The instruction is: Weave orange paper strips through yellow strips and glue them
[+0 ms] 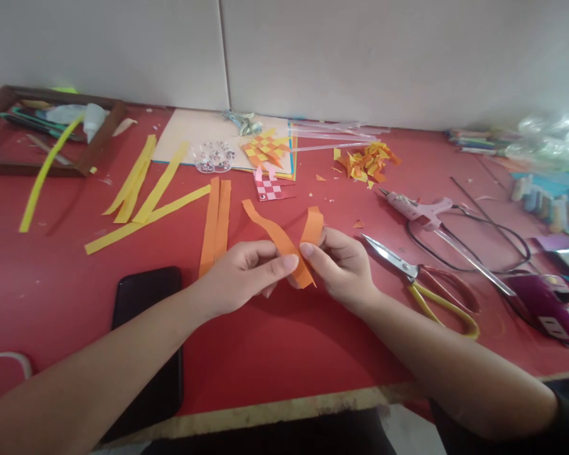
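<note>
In the head view, an orange strip is being held off the red table near the middle, between both hands. It is being gripped from nine o'clock by the left hand, whose thumb is being pressed onto its lower part. From three o'clock, orange paper is being pinched between the thumb and fingers of the right hand.

The strip is being shown as narrow, plain and slightly wavy. A long tail is being pointed toward eleven o'clock, a short upright piece is being raised toward one, and a slanted, sharp-cornered end is being angled toward five. Its crossing is being hidden by the thumbs, so whether one folded length or two are being held cannot be told.

Around it, flat orange strips are being seen at ten o'clock, with yellow strips beyond them. A pink checked piece is being seen at eleven, woven pieces farther out behind it. Orange and yellow scraps are being seen between one and two, a glue gun just before three, and scissors just past three. Toward half past eight, a phone is being partly covered by the left arm.
</note>
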### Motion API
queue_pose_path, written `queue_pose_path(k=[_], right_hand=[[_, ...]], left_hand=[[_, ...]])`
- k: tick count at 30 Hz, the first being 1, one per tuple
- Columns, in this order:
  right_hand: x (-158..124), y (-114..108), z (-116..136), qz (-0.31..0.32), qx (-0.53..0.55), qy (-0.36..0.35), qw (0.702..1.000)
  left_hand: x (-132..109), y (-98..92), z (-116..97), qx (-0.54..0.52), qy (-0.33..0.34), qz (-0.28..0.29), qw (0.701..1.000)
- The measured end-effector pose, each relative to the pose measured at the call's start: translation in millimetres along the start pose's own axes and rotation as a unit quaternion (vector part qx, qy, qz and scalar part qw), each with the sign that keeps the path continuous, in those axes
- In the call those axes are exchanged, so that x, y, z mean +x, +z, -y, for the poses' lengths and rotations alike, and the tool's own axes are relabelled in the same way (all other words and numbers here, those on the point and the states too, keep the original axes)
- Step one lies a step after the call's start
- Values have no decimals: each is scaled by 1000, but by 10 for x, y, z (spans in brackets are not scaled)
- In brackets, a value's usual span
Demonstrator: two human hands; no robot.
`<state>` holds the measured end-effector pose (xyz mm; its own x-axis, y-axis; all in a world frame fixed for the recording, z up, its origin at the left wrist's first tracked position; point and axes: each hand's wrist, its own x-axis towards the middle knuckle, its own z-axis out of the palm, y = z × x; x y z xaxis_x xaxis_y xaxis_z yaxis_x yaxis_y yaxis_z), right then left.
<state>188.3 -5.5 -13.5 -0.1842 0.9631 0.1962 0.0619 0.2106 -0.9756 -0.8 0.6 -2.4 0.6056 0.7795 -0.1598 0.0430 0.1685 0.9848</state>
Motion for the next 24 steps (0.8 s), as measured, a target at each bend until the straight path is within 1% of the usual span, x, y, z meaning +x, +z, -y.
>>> queue_pose_path(k=[2,5,7,10,13,18,20,22,24], right_hand=[[-6,-18,2,28,3,10,1000],[-12,-49,7,104,41,29,993],[-12,-56,11,123,55,23,991],[-10,-47,9,113,60,-1,992],[-8,-39,1,89,56,-11,994],[4,-26,0,54,62,6,997],[8,-11,5,57,90,15,994],[7,-1,10,68,125,25,990],[1,-5,14,78,135,34,987]], left_hand=[[-4,-1,12,12,5,-5,1000],[-2,-3,20,5,14,-3,1000],[4,-6,20,2,15,-4,1000],[21,-9,14,4,20,-10,1000],[32,-4,10,-9,24,-19,999],[13,-1,20,-35,7,-44,998],[5,-2,19,-22,2,-29,999],[3,-1,11,-5,3,4,1000],[8,3,-1,11,11,23,1000]])
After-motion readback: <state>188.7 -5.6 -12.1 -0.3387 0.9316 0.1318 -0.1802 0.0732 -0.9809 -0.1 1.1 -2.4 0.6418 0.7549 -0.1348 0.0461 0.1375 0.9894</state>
